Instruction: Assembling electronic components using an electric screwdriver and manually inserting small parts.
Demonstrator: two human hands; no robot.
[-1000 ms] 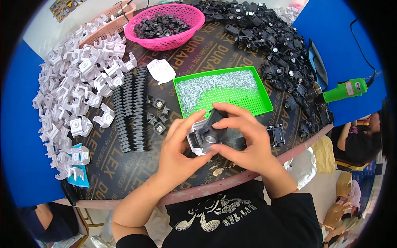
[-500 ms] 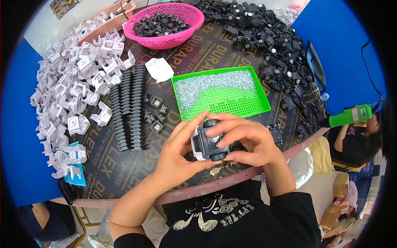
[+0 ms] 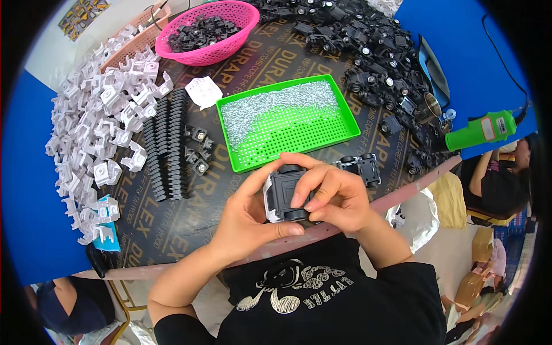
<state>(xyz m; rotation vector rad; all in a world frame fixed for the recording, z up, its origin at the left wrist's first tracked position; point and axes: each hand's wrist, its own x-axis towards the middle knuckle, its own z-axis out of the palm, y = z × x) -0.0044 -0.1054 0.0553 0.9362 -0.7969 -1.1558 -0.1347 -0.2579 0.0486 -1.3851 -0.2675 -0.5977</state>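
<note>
Above the table's near edge I hold a small toy car point(image 3: 283, 192) with a white body, a black plate-like part facing up and black wheels. My left hand point(image 3: 247, 210) wraps its left side, thumb along the near edge and fingers at the far end. My right hand point(image 3: 339, 198) is closed at its right side, with fingertips pressed on the black part near the wheel. A black chassis with wheels point(image 3: 368, 170) lies on the table just beyond my right hand. Beyond both hands sits a green perforated tray point(image 3: 287, 139) holding many small silver screws.
White plastic bodies point(image 3: 106, 126) are heaped at left, beside stacked black parts point(image 3: 167, 149) and several small black pieces point(image 3: 200, 150). A pink basket point(image 3: 215, 56) of black parts stands at the back. Black chassis point(image 3: 368, 63) pile up at right, near a green electric screwdriver point(image 3: 482, 132).
My right fingers have shifted and bent more over the black part. The toy car has turned, so its black plate faces up more squarely. The whole view has shifted slightly.
</note>
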